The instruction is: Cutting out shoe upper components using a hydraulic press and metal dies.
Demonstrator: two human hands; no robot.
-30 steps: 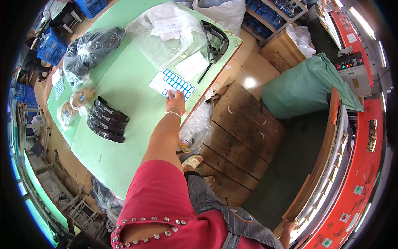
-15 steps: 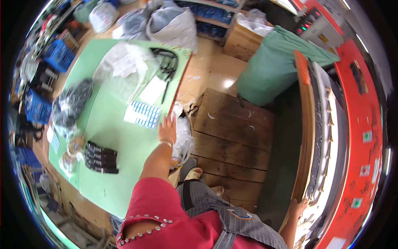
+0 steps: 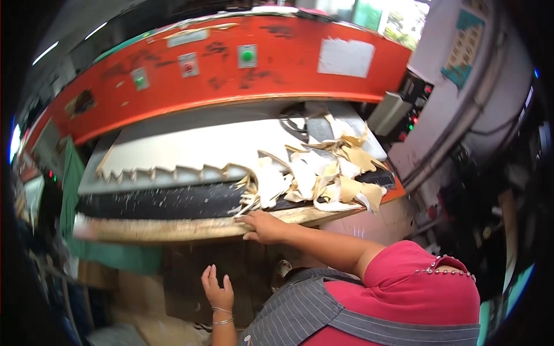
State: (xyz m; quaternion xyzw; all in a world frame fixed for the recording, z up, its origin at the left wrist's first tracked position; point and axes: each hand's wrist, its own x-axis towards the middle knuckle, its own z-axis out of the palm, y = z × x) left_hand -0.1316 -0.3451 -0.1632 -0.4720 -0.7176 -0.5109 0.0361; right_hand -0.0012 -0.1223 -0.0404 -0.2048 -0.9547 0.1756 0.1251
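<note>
Offcuts heaped on the press bed, right hand at the wooden front edge

The offcuts (image 3: 343,187), crumpled white and tan pieces, lie in a loose heap toward the right end of the press bed (image 3: 95,180), some overhanging its front edge. To their left and behind stretches a white sheet (image 3: 202,147), its near side notched like saw teeth. Judging by that edge, part of the sheet has been cut away, while the broad plain area behind seems uncut; the offcuts have not been cleared off. A black speckled strip (image 3: 161,203) runs in front of the sheet.

The right hand (image 3: 265,226) touches the wooden edging (image 3: 156,229) just below the heap, fingers bent over the top; whether it truly grips, I cannot tell. The left hand (image 3: 219,291) is open and empty, fingers raised, in front of the bed and clear of it.

Beyond the back edge stands a red-orange beam (image 3: 288,52) with a white paper (image 3: 346,57). Green cloth (image 3: 130,256) hangs by the left front corner.
</note>
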